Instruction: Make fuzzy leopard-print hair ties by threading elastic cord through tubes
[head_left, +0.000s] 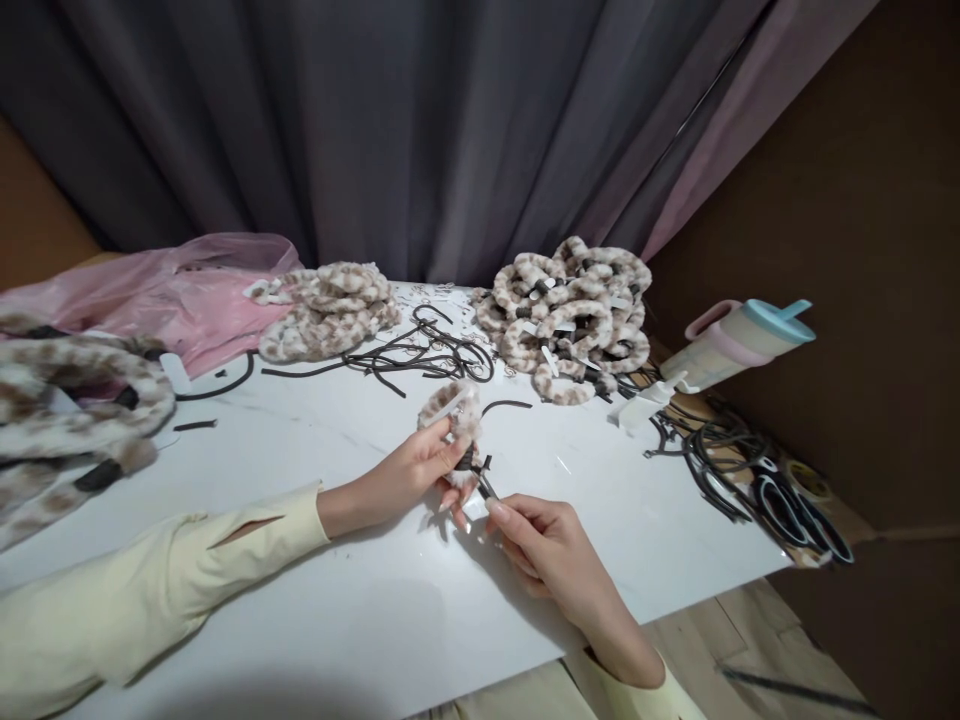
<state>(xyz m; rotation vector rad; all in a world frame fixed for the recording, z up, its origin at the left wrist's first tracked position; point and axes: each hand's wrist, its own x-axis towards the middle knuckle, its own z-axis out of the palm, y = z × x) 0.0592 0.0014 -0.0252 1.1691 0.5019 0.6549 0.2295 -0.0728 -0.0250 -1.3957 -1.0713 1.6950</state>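
Observation:
A small fluffy ring (469,405), cream with brown spots, is in my left hand (409,470), with the thumb and fingers closed on it above the white table. A white tag hangs on the ring's upper part, and dark cord (466,458) is wound round its lower part. My right hand (544,545) pinches the end of a thin dark cord (486,486) just right of the ring. The thumb and fingers partly hide the pinched end. A short loose cord (508,404) lies behind the ring.
Piles of spotted fluffy rings stand at back right (574,310), back left (330,310) and far left (75,400), near a pink plastic bag (217,270). Tangled dark cords (427,350) lie between. On the right are a blue-lidded cup (739,345), more cords and black-handled scissors (784,505).

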